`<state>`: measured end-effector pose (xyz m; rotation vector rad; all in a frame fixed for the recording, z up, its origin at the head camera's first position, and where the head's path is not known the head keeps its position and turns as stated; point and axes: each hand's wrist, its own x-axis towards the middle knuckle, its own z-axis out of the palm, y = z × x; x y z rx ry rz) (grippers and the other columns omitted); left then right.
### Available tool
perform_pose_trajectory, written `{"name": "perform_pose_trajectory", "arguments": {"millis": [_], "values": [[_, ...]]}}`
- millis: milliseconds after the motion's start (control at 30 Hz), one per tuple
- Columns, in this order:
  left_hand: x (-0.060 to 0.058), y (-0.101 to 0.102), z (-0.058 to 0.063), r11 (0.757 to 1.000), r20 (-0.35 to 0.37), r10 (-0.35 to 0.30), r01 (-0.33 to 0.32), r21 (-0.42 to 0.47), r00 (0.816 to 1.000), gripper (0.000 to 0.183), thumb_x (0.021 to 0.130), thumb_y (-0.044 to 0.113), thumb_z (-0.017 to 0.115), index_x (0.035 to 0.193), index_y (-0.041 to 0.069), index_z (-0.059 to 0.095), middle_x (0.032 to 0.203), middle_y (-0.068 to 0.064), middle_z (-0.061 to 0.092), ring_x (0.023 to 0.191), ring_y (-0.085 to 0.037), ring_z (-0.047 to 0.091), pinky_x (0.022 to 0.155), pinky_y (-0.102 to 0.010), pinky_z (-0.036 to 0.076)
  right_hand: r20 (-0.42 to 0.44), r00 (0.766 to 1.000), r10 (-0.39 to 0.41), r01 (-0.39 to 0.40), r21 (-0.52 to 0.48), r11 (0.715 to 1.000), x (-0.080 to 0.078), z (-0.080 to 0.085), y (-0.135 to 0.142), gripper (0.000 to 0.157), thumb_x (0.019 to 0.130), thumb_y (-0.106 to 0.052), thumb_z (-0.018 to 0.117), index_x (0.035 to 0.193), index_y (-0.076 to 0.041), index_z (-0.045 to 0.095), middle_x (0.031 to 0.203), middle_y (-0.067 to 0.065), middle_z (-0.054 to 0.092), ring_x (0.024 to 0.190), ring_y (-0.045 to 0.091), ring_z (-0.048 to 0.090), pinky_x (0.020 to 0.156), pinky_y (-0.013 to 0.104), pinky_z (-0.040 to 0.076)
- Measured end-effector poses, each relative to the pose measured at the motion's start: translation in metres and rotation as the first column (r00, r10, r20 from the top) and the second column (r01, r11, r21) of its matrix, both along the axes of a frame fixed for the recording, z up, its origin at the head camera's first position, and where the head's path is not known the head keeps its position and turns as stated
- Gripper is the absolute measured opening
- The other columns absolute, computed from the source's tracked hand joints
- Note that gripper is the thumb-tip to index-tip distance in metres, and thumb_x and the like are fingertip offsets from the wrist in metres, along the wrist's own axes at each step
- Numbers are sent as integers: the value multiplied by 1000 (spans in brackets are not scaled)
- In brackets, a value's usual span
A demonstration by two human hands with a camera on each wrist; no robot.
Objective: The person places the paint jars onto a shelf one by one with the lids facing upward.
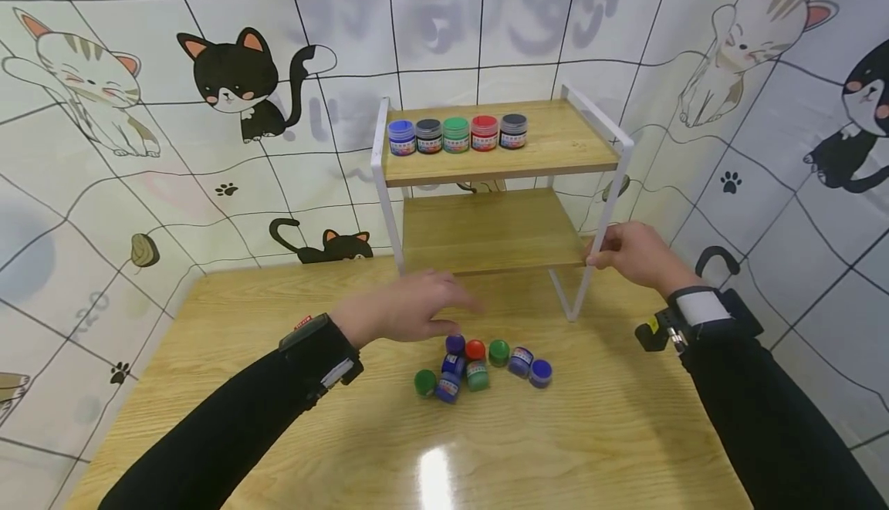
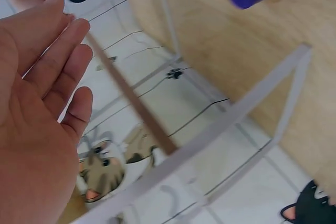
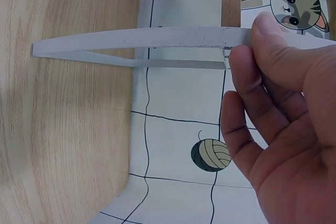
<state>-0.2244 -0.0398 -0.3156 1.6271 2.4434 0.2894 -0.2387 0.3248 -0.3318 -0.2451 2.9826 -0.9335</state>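
Observation:
A two-tier wooden shelf (image 1: 486, 232) with a white metal frame stands at the back of the table. At its right side, my right hand (image 1: 635, 251) pinches the frame near the lower board; in the right wrist view the thumb lies on the white frame bar (image 3: 136, 38) and the fingers curl behind it. My left hand (image 1: 413, 305) hovers in front of the lower board with fingers extended, holding nothing. In the left wrist view its palm (image 2: 37, 124) faces the frame. Below it, several small paint jars (image 1: 477, 376) lie in a loose cluster on the table.
On the upper board several paint jars (image 1: 456, 135) stand upright in a row: blue, dark, green, red and dark. The wooden table (image 1: 292, 425) meets walls covered in cat-print sheeting (image 1: 229, 86) at the back and both sides.

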Motion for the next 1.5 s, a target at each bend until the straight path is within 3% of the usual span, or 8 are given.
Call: {"name": "perform_pose_trajectory", "arguments": {"millis": [633,767,1033,1133,1300,1500], "values": [[0,-28,-79,989,99,95,-83,-122,990,39,85,33,72,120,18,65,121,8,63,113,-13,52,99,-37,43,-8,1000,4,-4,-13,1000,1,-1,1,14,89,-14,67,96,-2,70,89,12,69,87,30,63,77,48,47],[0,-30,-89,981,131,140,-119,-154,981,41,79,38,76,115,19,66,115,8,65,108,-13,54,96,-35,44,-15,1000,6,-6,-10,1000,1,-1,1,13,89,-14,67,96,-3,70,88,12,69,87,30,63,76,46,47],[6,-31,-109,944,188,269,-220,-246,945,49,69,46,82,104,23,57,93,11,56,82,-10,49,73,-27,44,-21,1000,7,-7,-17,1000,1,-2,1,12,89,-14,67,95,-3,70,87,11,69,87,30,62,76,47,47],[7,-32,-116,941,205,287,-235,-243,936,49,69,45,83,102,24,54,89,10,54,78,-10,48,67,-26,41,-24,1000,9,-10,-21,1000,2,-2,0,12,89,-14,67,95,-3,70,86,11,69,87,30,62,76,47,46],[8,-33,-125,934,243,322,-265,-241,915,48,71,47,81,103,25,51,93,10,53,81,-10,49,68,-25,41,-28,1000,8,-8,-16,1000,2,-1,0,12,89,-13,67,95,-3,70,85,10,68,86,31,61,75,45,45],[8,-31,-128,933,226,322,-267,-243,920,40,78,39,78,104,25,51,95,11,52,82,-10,50,69,-25,43,-26,1000,2,-2,-12,1000,2,-2,0,12,89,-13,67,95,-3,70,86,11,68,87,31,61,75,46,45]]}}
